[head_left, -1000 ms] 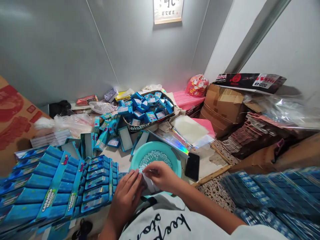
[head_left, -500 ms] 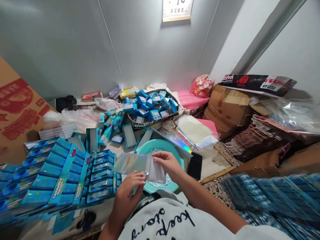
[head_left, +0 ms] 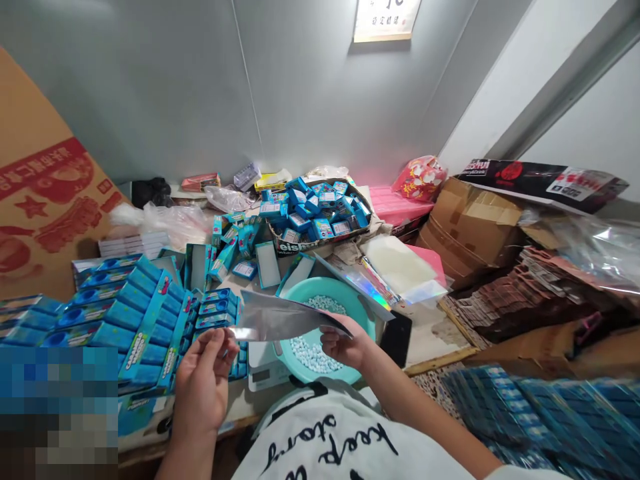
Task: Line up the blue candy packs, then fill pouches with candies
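Note:
A thin, shiny plastic pouch (head_left: pixel 280 317) is stretched and bowed between my hands, above the basin. The fingers of my left hand (head_left: pixel 206 367) pinch its near left corner. My right hand (head_left: pixel 345 340) grips the right end with fingers curled under and thumb along the edge. Beneath the pouch stands a turquoise basin (head_left: pixel 363 303) holding many small pale-blue pellets (head_left: pixel 315 353). A white device like a scale (head_left: pixel 264 373) lies left of the basin, partly covered. The pouch's opening cannot be made out.
Blue display boxes (head_left: pixel 135 320) are stacked on the left. Behind the basin, a carton (head_left: pixel 287 248) overflows with small blue boxes (head_left: pixel 320 213). A dark phone (head_left: pixel 399 337) lies right of the basin. Brown cartons (head_left: pixel 465 220) and wrapped blue packs (head_left: pixel 500 407) fill the right.
My left hand has moved left and turned palm up, now pinching the pouch's left corner. The pouch has tilted edge-on. The camera view has shifted slightly left.

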`<action>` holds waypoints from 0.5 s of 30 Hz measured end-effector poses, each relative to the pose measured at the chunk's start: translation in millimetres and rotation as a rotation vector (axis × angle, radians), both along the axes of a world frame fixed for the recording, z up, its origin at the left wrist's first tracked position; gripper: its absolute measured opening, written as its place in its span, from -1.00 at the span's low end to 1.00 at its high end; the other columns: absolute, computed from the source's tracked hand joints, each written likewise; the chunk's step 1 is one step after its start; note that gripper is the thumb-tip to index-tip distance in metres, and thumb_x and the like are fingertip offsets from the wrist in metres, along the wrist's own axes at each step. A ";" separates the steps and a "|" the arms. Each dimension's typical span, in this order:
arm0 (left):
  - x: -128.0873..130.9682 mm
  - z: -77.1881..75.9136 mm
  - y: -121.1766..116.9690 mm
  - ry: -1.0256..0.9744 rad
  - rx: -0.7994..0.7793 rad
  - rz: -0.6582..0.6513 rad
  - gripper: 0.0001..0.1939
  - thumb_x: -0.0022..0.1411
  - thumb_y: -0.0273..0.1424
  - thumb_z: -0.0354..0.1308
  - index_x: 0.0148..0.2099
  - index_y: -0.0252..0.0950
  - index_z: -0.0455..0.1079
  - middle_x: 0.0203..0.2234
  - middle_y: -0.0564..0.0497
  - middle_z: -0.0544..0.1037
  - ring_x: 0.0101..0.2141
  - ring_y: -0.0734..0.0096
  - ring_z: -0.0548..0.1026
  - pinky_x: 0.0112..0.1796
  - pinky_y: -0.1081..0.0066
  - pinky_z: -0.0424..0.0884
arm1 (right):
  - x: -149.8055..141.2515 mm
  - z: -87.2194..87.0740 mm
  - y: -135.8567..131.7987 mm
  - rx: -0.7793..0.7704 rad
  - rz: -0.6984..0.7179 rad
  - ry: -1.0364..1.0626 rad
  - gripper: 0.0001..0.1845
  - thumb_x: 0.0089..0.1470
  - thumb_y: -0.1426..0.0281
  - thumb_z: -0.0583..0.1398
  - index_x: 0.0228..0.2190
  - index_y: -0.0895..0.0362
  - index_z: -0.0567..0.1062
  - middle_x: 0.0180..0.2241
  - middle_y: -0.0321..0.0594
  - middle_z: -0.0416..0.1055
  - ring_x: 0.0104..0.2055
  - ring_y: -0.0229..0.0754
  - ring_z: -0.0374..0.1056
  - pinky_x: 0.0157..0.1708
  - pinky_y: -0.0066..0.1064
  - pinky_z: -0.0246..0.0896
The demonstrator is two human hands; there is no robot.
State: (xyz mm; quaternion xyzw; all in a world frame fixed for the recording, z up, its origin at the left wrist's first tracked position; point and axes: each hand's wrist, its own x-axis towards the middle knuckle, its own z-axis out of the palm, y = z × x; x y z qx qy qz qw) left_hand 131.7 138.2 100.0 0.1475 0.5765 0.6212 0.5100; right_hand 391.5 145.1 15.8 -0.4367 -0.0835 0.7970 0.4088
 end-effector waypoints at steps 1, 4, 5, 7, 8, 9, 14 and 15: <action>-1.2 0.1 0.0 0.005 -0.003 0.002 -0.59 -0.26 -0.32 0.51 -0.36 -0.31 0.43 -0.50 0.10 0.57 -0.51 0.56 0.49 -0.45 0.57 0.53 | -0.2 -3.0 -0.5 0.010 -0.008 -0.046 -0.72 0.13 0.31 0.14 -0.55 0.10 0.21 -0.62 -0.46 -0.04 -0.64 -0.38 -0.09 -0.59 -0.53 -0.09; -6.5 -2.9 1.2 0.020 -0.003 0.019 -0.58 -0.26 -0.35 0.50 -0.35 -0.29 0.39 -0.51 0.13 0.55 -0.50 0.55 0.49 -0.43 0.55 0.53 | 1.9 -14.5 -2.5 0.042 -0.053 -0.259 -0.74 0.03 0.25 0.17 -0.54 0.07 0.20 -0.61 -0.45 -0.02 -0.62 -0.35 -0.06 -0.57 -0.50 -0.07; -9.1 -4.9 1.8 0.022 -0.004 0.016 -0.57 -0.26 -0.36 0.50 -0.34 -0.29 0.37 -0.51 0.13 0.55 -0.50 0.55 0.49 -0.42 0.54 0.54 | 3.7 -19.1 -3.5 0.054 -0.069 -0.355 -0.75 0.01 0.21 0.17 -0.50 0.07 0.24 -0.60 -0.44 0.02 -0.61 -0.32 -0.02 -0.57 -0.49 -0.07; -16.1 -10.6 3.0 0.027 -0.011 0.003 -0.52 -0.28 -0.35 0.51 -0.31 -0.28 0.36 -0.48 0.12 0.55 -0.50 0.55 0.49 -0.42 0.54 0.53 | 9.0 -29.3 -6.3 0.087 -0.087 -0.571 -0.71 -0.01 0.10 0.17 -0.39 0.06 0.32 -0.56 -0.38 0.16 -0.57 -0.26 0.08 -0.56 -0.46 -0.05; -20.3 -14.1 3.6 0.037 -0.012 -0.006 -0.50 -0.28 -0.34 0.52 -0.29 -0.28 0.35 -0.46 0.11 0.56 -0.50 0.56 0.48 -0.42 0.55 0.52 | 12.5 -34.7 -8.4 0.104 -0.080 -0.681 -0.65 -0.02 0.05 0.16 -0.35 0.06 0.35 -0.53 -0.36 0.22 -0.54 -0.23 0.13 -0.55 -0.44 -0.03; -25.0 -18.0 4.2 0.056 -0.012 -0.016 -0.49 -0.27 -0.32 0.52 -0.28 -0.28 0.35 -0.45 0.11 0.56 -0.50 0.57 0.48 -0.42 0.55 0.51 | 16.5 -40.1 -11.1 0.121 -0.054 -0.787 -0.62 -0.02 0.02 0.15 -0.32 0.06 0.36 -0.53 -0.34 0.25 -0.53 -0.20 0.16 -0.54 -0.42 0.00; -49.9 -38.8 10.6 0.178 -0.020 -0.033 -0.47 -0.21 -0.23 0.51 -0.24 -0.29 0.35 -0.51 0.13 0.51 -0.54 0.56 0.46 -0.44 0.53 0.47 | 33.5 -57.9 -25.2 0.206 0.270 -1.226 -0.83 0.00 0.30 0.18 -0.35 0.13 0.48 -0.46 -0.14 0.41 -0.41 -0.01 0.35 -0.35 -0.25 0.19; -54.3 -42.8 13.4 0.193 -0.022 -0.024 -0.47 -0.21 -0.23 0.51 -0.23 -0.29 0.35 -0.51 0.13 0.51 -0.53 0.55 0.46 -0.44 0.52 0.47 | 32.6 -56.6 -24.6 0.227 0.330 -1.307 -0.85 -0.04 0.40 0.20 -0.35 0.16 0.51 -0.31 0.02 0.46 -0.28 0.07 0.40 -0.24 -0.18 0.22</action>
